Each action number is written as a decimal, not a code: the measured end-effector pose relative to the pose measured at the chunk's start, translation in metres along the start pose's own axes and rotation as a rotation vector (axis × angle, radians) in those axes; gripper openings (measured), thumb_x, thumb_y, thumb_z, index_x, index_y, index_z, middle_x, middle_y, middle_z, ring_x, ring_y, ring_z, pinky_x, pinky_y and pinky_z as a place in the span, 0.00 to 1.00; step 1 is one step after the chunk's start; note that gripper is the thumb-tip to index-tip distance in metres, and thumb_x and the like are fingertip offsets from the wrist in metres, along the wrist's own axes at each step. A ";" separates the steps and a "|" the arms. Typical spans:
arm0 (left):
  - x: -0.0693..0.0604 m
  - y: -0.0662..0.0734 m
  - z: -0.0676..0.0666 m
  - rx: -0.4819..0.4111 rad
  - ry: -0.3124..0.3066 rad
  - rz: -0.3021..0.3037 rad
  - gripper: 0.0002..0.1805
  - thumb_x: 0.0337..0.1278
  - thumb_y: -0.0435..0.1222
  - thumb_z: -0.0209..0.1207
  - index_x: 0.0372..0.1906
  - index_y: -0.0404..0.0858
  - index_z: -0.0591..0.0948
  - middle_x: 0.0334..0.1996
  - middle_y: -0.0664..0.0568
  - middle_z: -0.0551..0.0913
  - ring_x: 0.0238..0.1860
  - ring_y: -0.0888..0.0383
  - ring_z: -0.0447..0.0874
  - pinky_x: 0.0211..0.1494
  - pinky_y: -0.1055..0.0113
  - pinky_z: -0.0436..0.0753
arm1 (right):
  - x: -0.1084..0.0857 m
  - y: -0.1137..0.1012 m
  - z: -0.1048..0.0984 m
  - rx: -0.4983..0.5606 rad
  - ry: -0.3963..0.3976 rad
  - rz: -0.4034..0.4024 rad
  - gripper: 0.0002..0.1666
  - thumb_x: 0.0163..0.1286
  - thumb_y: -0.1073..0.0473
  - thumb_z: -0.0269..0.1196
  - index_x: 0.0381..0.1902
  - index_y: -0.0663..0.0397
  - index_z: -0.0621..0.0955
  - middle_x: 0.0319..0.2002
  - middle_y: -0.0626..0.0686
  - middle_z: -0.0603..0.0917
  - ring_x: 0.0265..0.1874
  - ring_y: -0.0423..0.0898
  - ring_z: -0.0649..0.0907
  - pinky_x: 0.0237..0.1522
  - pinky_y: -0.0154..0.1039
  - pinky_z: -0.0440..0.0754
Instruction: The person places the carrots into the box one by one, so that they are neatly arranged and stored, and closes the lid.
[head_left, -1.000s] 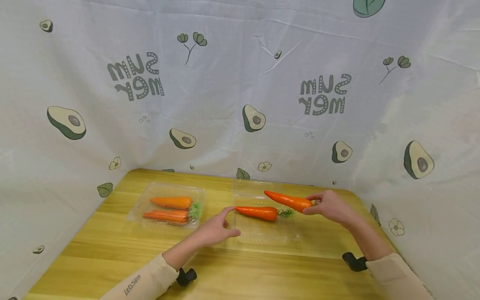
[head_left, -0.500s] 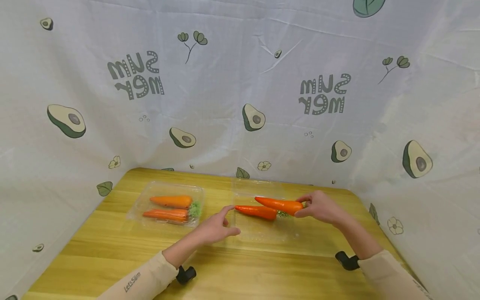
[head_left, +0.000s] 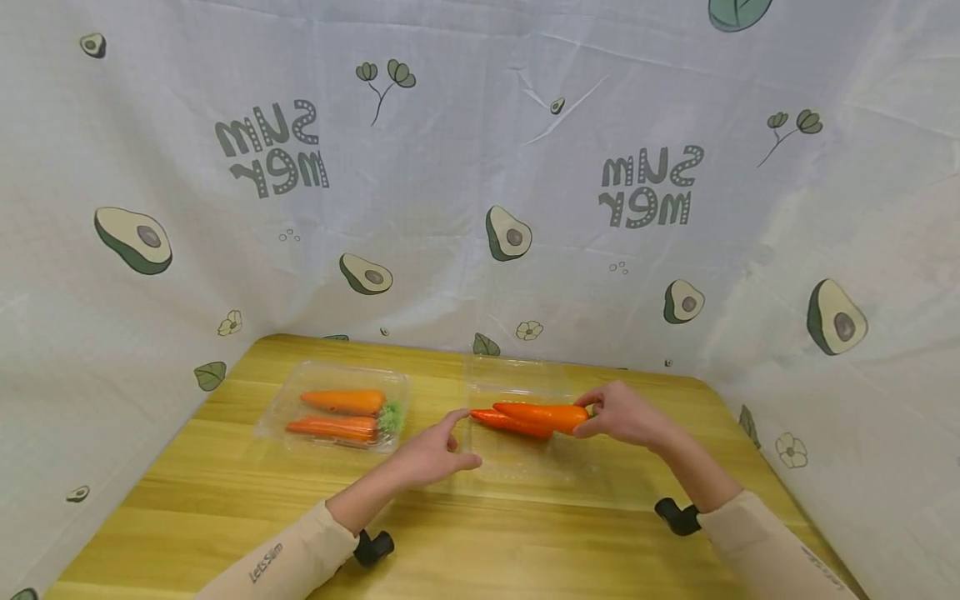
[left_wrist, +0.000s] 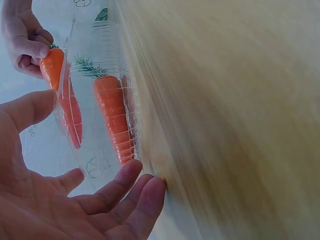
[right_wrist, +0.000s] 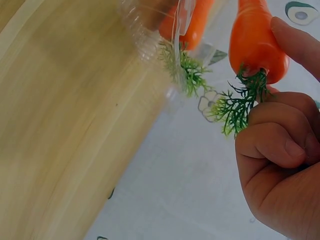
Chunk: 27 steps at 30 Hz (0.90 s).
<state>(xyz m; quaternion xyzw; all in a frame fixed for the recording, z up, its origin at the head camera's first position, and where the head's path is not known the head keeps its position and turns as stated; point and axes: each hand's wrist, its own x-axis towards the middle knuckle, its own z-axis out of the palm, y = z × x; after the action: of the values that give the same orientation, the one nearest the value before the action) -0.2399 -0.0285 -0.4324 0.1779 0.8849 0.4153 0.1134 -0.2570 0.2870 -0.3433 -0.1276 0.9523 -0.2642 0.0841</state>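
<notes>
My right hand [head_left: 624, 414] pinches an orange carrot [head_left: 542, 415] at its thick, leafy end, its tip pointing left. The right wrist view shows green leaves [right_wrist: 245, 100] hanging from that end beside my curled fingers. Below and partly behind it, another carrot [left_wrist: 114, 112] lies in a clear plastic box [head_left: 517, 475], seen through the box wall in the left wrist view. At the box's left side is my left hand [head_left: 431, 457], with fingers extended and thumb apart; the fingertips are at the box wall and grip nothing.
A second clear box [head_left: 273, 404] to the left contains an orange carrot [head_left: 345, 402] and a redder carrot [head_left: 333, 429]. The open lid [head_left: 517, 373] of the right box lies toward the back. A printed cloth [head_left: 450, 183] hangs behind the wooden table [head_left: 480, 542].
My right hand has moved left and slightly down with its carrot, which now overlaps the carrot in the box. The left hand has stayed in place.
</notes>
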 end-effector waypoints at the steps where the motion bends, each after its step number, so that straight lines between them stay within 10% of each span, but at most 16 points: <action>1: 0.000 0.000 0.000 0.000 0.000 -0.001 0.47 0.59 0.54 0.66 0.79 0.49 0.58 0.47 0.46 0.80 0.39 0.53 0.79 0.38 0.57 0.77 | 0.001 -0.001 0.001 -0.009 -0.003 -0.004 0.30 0.54 0.57 0.76 0.54 0.66 0.84 0.18 0.45 0.59 0.20 0.42 0.60 0.25 0.35 0.57; 20: -0.001 0.001 -0.001 -0.016 -0.005 0.006 0.47 0.59 0.53 0.67 0.79 0.48 0.58 0.50 0.43 0.81 0.44 0.51 0.81 0.41 0.53 0.79 | 0.010 -0.013 0.020 -0.065 -0.039 -0.037 0.27 0.51 0.58 0.77 0.50 0.64 0.86 0.27 0.47 0.75 0.27 0.44 0.69 0.31 0.39 0.68; 27: 0.000 0.001 -0.001 -0.022 -0.005 -0.002 0.47 0.59 0.53 0.67 0.79 0.48 0.58 0.51 0.44 0.80 0.44 0.51 0.80 0.41 0.54 0.79 | 0.014 -0.011 0.028 -0.099 -0.037 -0.046 0.26 0.51 0.59 0.78 0.48 0.64 0.87 0.44 0.54 0.87 0.36 0.47 0.77 0.43 0.43 0.79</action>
<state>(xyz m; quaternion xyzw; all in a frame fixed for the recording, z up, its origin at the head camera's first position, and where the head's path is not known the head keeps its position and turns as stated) -0.2399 -0.0286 -0.4311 0.1767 0.8803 0.4242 0.1181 -0.2614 0.2600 -0.3628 -0.1583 0.9593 -0.2162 0.0891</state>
